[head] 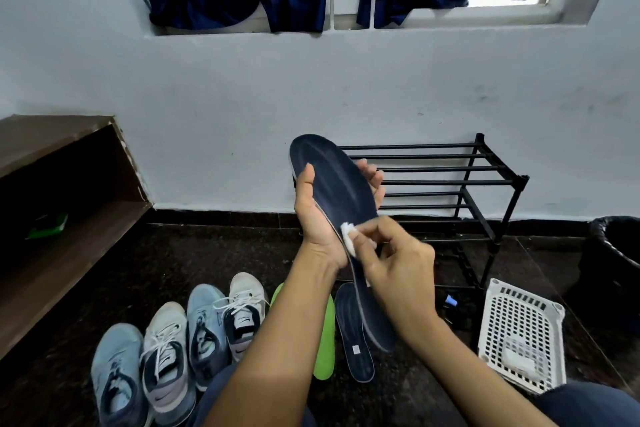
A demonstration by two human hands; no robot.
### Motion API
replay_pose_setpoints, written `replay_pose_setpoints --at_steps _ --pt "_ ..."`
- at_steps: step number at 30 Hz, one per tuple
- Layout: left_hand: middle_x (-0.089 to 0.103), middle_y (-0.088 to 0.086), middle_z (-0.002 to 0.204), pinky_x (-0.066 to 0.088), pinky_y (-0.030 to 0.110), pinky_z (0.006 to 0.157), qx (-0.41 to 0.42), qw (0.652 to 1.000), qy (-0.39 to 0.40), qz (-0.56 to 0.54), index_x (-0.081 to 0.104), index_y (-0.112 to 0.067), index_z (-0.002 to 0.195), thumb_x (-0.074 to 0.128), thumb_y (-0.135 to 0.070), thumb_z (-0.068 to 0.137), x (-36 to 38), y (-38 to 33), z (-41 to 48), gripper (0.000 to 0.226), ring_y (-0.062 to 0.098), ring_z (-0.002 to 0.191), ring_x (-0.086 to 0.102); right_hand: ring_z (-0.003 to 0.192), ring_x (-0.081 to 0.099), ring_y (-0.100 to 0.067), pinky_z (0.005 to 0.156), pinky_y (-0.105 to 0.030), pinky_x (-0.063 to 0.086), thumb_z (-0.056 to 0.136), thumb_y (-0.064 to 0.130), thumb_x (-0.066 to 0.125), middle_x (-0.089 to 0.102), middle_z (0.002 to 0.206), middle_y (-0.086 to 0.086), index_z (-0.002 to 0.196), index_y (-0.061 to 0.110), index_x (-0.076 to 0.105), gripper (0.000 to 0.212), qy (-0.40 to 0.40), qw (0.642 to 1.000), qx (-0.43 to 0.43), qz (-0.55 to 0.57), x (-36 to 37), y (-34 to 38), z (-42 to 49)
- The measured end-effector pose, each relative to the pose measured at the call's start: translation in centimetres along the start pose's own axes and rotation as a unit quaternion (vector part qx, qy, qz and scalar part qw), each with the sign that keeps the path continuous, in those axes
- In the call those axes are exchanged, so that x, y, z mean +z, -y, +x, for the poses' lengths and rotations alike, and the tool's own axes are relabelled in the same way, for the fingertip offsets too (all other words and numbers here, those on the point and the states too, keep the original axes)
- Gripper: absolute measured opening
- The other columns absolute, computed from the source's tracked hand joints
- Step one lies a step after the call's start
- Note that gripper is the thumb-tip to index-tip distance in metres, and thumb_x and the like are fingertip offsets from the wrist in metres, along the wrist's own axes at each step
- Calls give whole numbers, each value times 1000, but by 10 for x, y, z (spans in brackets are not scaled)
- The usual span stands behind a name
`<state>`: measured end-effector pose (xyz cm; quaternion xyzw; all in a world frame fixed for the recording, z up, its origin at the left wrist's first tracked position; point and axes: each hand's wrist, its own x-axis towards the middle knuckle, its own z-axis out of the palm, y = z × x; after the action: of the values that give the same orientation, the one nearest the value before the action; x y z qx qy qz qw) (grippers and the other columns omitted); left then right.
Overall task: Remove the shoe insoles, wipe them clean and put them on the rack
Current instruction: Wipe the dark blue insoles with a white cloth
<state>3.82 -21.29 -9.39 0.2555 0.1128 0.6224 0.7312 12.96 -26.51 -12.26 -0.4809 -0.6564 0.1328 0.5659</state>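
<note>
At the centre of the frame my left hand (317,220) gripped the long dark navy foam insole (334,177) around its middle, thumb on the left edge and fingers curled behind the right one, with the toe end tilted up. My right hand (398,270) pinched a small white tissue wad (347,238) against the insole's lower face. I judged the insole light, thin and floppy, likely to buckle under wiping pressure, so a mid-length hold backing the wiped patch seemed best. The black metal-bar rack (485,181) stood behind at centre right. A second navy insole (354,340) and a lime-green insole (325,354) lay on the floor below.
</note>
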Motion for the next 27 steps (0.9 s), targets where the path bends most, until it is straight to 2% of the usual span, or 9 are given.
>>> replay_pose_setpoints --at_steps 2,4,6,9,13,16,21,23,27 --pt "59 10 100 46 35 90 -21 999 4 32 58 -4 107 46 -57 85 6 10 -3 59 23 96 58 48 54 -15 55 -36 49 84 30 67 62 62 8 78 24 63 9 -42 998 24 -31 -4 -6 14" --pt "58 7 100 46 34 86 -43 997 3 56 58 -7 106 43 -58 86 8 17 -5 58 21 94 58 54 57 -21 61 -40 50 84 30 66 64 65 7 80 24 63 8 -75 994 54 -59 -8 -9 25" --pt "59 6 99 46 33 86 -53 996 10 71 58 -7 105 42 -60 85 8 18 -5 59 21 93 58 53 55 -17 60 -37 49 85 31 66 63 65 8 80 24 63 9 -88 993 49 -59 -8 -8 25" --pt "61 11 98 46 34 91 -35 995 2 90 59 -3 103 43 -61 83 4 10 -2 64 24 96 59 52 52 -7 58 -33 49 85 26 68 62 63 11 82 24 66 4 -48 998 5 -32 -3 0 11" --pt "63 13 108 46 35 97 -4 996 -8 89 60 -1 110 46 -62 81 -4 -1 1 68 25 105 60 58 57 -5 60 -28 48 82 22 64 68 71 11 87 28 69 8 -11 1000 -17 -3 2 3 -1" --pt "63 11 107 45 35 98 10 997 -14 80 59 -2 113 49 -61 80 2 1 1 68 24 103 60 54 51 -2 57 -30 49 83 25 65 65 69 11 87 28 69 6 -9 999 -30 -33 -1 2 5" --pt "61 6 98 41 32 87 -23 995 27 95 60 -8 105 55 -61 77 7 16 -6 60 19 96 57 57 59 -19 53 -30 46 83 23 69 67 72 6 86 24 68 3 -68 991 -13 -116 -11 -4 25" --pt "63 8 99 44 34 91 -31 993 50 100 61 -6 105 65 -64 68 6 15 -7 69 22 99 59 58 59 -19 54 -31 47 83 21 69 68 72 5 86 22 68 3 -69 991 -19 -109 -13 -4 25" --pt "66 18 106 52 43 91 -22 994 50 93 64 2 110 67 -72 58 1 3 -2 91 34 101 65 55 54 -8 57 -29 49 81 17 71 67 72 5 86 21 72 6 -18 997 -51 -60 -14 -2 19"
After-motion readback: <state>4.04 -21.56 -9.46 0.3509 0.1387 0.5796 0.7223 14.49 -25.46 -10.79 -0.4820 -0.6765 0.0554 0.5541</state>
